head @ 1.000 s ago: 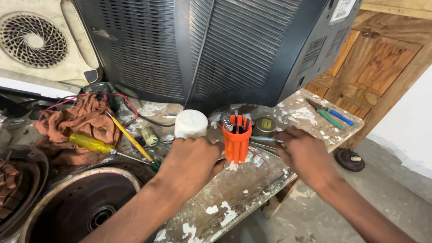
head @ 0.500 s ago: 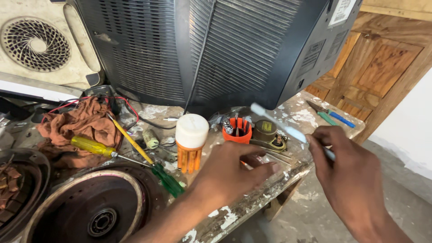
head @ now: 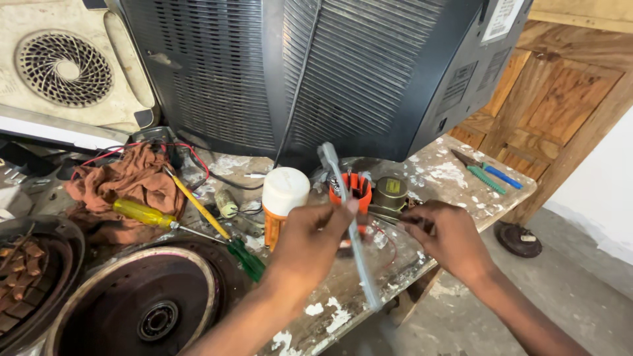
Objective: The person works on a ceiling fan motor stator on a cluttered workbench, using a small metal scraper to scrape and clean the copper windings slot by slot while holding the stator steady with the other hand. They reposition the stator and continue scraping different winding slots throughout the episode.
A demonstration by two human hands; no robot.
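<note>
Paint-spattered surface (head: 428, 165); orange cup (head: 359, 188) holds tools. Left hand (head: 310, 237) pinches a toothbrush (head: 349, 224); right hand's (head: 448, 237) grip unclear.

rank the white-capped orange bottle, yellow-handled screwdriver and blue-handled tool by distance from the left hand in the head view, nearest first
From the left hand, which holds a pale toothbrush-like tool:
1. White-capped orange bottle, just up and left of the hand.
2. Yellow-handled screwdriver, further left, beside the rust-coloured rag.
3. Blue-handled tool, far right, at the bench's corner.
</note>
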